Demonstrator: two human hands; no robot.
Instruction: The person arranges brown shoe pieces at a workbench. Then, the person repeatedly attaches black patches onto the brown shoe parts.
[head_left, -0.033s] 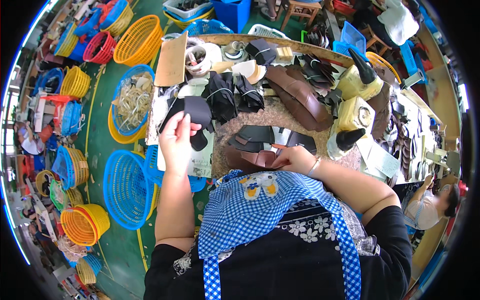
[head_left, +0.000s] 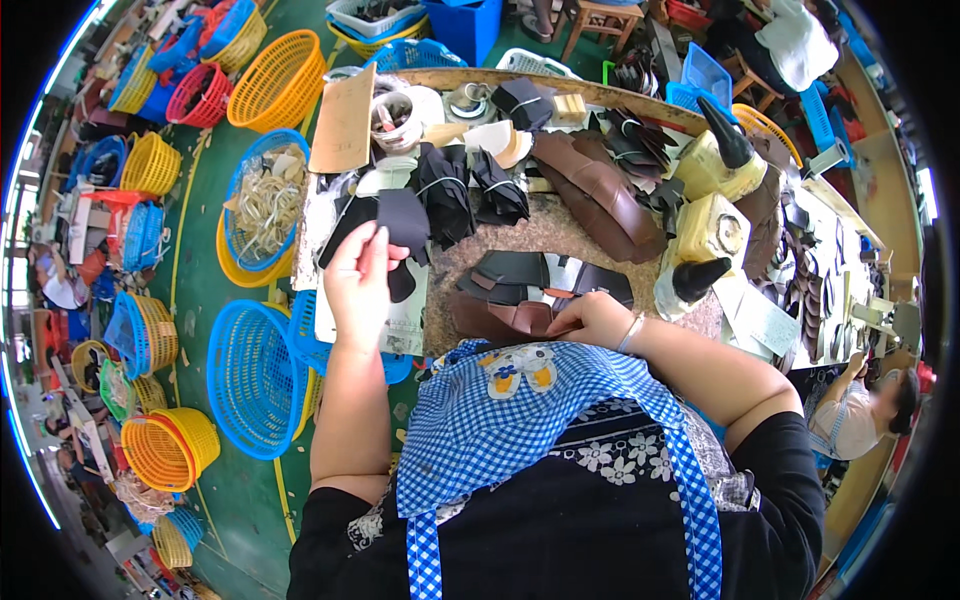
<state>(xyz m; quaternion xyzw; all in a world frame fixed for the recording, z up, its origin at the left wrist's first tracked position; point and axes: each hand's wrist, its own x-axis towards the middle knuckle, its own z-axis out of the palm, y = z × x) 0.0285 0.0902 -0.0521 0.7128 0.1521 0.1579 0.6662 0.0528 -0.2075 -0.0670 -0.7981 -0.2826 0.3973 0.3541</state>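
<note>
My left hand (head_left: pixel 360 275) is raised over the left side of the worktable, its thumb and fingers pinched on a black flat piece (head_left: pixel 403 217) with a rounded edge. Near the front edge of the table, my right hand (head_left: pixel 598 322) has its fingers closed at the edge of a brown leather piece (head_left: pixel 490 318); its fingertips are partly hidden. Just beyond that piece lie black cut pieces (head_left: pixel 510 275) with a pale grey strip between them. Tied black bundles (head_left: pixel 445 195) lie to the right of my left hand.
A long stack of brown leather pieces (head_left: pixel 600 195) lies at mid-table. Two yellowish containers with black conical tops (head_left: pixel 712 235) stand on the right. A white tub (head_left: pixel 395 120) and a brown card (head_left: pixel 342 120) sit at the back left. Blue baskets (head_left: pixel 255 380) flank the table.
My left hand and the black piece have shifted slightly to the right. My right hand stays at the brown leather piece, its fingers moved only a little.
</note>
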